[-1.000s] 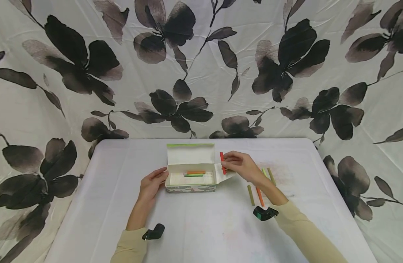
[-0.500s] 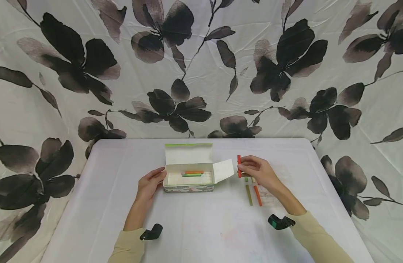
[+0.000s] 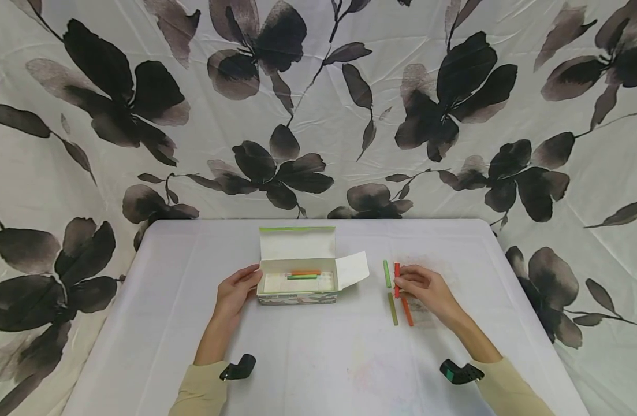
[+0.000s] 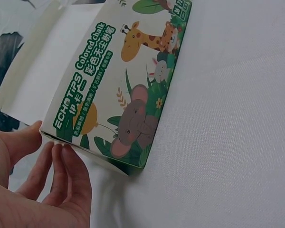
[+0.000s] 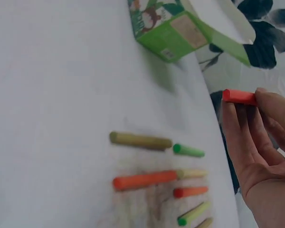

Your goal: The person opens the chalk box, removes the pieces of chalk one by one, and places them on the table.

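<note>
In the head view my right hand pinches a red chalk stick between thumb and fingertips, over the chalk group at right. The right wrist view shows the same red chalk held up clear of the table. My left hand holds the near left end of an open chalk box, its thumb and fingers at the corner in the left wrist view. Printed animals and "Colored chalk" cover the box front. Inside lie an orange chalk and a green chalk.
Left of and below my right hand lie a green chalk, an olive chalk and an orange chalk. Several more sticks show in the right wrist view. The box's lid stands up and its side flap sticks out rightward.
My right hand has moved right and toward me with the red chalk, away from the box's side flap to the chalk group. My left hand stays at the box.
</note>
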Action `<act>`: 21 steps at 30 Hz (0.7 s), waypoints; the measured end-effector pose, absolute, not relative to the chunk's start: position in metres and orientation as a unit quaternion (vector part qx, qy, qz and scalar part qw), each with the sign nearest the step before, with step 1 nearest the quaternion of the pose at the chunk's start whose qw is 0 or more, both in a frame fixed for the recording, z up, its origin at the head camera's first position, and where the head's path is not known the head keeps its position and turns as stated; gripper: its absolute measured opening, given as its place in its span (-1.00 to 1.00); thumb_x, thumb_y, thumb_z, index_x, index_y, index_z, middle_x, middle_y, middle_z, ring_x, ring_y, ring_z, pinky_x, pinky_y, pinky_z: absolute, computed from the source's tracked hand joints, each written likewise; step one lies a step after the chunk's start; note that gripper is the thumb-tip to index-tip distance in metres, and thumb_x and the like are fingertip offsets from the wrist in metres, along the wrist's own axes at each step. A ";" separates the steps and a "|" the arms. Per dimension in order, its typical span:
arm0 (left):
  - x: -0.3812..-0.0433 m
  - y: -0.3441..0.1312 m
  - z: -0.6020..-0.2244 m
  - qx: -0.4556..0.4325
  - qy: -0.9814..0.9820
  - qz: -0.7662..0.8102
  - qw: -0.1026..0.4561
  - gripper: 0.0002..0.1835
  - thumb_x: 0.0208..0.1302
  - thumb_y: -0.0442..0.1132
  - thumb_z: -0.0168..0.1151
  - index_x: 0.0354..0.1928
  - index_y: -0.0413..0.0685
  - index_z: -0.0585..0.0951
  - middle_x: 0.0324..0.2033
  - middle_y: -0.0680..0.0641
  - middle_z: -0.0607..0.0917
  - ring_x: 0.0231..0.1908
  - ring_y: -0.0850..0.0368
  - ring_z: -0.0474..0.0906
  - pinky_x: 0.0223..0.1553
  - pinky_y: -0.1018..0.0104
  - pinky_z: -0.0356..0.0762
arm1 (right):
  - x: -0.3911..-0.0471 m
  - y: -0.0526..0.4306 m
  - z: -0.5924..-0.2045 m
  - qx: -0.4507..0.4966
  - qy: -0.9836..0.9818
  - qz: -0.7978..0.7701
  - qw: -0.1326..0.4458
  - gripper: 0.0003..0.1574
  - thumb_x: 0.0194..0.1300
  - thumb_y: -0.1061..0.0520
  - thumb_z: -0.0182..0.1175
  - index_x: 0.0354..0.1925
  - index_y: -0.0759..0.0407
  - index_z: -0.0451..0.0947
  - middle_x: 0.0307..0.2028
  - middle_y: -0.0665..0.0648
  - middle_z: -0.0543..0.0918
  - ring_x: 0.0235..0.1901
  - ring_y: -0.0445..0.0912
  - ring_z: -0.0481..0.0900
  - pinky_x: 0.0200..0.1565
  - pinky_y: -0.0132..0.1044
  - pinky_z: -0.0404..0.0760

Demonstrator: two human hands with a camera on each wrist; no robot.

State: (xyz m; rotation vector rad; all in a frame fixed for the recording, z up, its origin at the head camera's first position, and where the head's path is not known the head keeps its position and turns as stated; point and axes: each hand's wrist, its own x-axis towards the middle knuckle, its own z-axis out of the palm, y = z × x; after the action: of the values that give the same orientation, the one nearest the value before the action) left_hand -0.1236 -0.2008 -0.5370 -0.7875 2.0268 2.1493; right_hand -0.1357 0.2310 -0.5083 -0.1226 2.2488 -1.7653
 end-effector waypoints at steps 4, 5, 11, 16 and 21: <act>-0.123 -0.200 -0.537 -0.260 0.663 0.701 0.045 -0.50 0.42 -0.20 0.34 0.33 -0.22 0.53 0.09 -0.11 0.66 0.00 0.11 0.63 -0.01 0.36 0.63 | -0.126 0.243 -0.520 -0.021 0.788 -0.599 0.140 -0.35 0.41 0.07 0.36 0.27 0.44 0.43 -0.02 0.27 0.66 -0.07 0.01 0.74 0.02 -0.13 0.70; -0.123 -0.200 -0.537 -0.260 0.663 0.701 0.045 -0.49 0.42 -0.20 0.35 0.34 -0.23 0.53 0.09 -0.11 0.66 0.00 0.11 0.63 -0.01 0.36 0.62 | -0.124 0.246 -0.522 -0.017 0.790 -0.597 0.140 -0.35 0.40 0.06 0.37 0.26 0.44 0.44 -0.02 0.27 0.66 -0.06 0.05 0.74 0.02 -0.12 0.70; -0.121 -0.202 -0.537 -0.256 0.660 0.705 0.046 -0.47 0.42 -0.19 0.35 0.35 -0.24 0.52 0.09 -0.10 0.66 -0.01 0.13 0.63 0.00 0.36 0.62 | -0.112 0.259 -0.534 0.001 0.811 -0.570 0.132 -0.38 0.40 0.06 0.37 0.23 0.43 0.50 -0.01 0.29 0.69 -0.07 -0.02 0.73 -0.01 -0.29 0.69; -0.121 -0.202 -0.536 -0.256 0.661 0.704 0.047 -0.48 0.43 -0.18 0.34 0.35 -0.22 0.52 0.12 -0.12 0.64 0.00 0.12 0.62 0.01 0.36 0.62 | -0.105 0.269 -0.544 0.007 0.823 -0.553 0.133 -0.39 0.41 0.06 0.36 0.22 0.44 0.49 -0.04 0.27 0.72 -0.12 -0.12 0.73 -0.07 -0.41 0.65; -0.122 -0.201 -0.536 -0.259 0.660 0.704 0.047 -0.49 0.43 -0.19 0.34 0.34 -0.21 0.53 0.12 -0.11 0.64 0.03 0.10 0.61 0.01 0.35 0.62 | -0.103 0.276 -0.554 -0.004 0.825 -0.548 0.141 -0.48 0.41 0.12 0.35 0.14 0.47 0.52 -0.09 0.31 0.72 -0.18 -0.09 0.75 -0.12 -0.34 0.71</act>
State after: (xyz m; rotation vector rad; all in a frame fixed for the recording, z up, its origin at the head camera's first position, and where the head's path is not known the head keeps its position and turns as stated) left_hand -0.1220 -0.2008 -0.5364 -0.7894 2.0136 2.1471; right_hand -0.1029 0.2756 -0.5542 -0.0127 2.3812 -1.5827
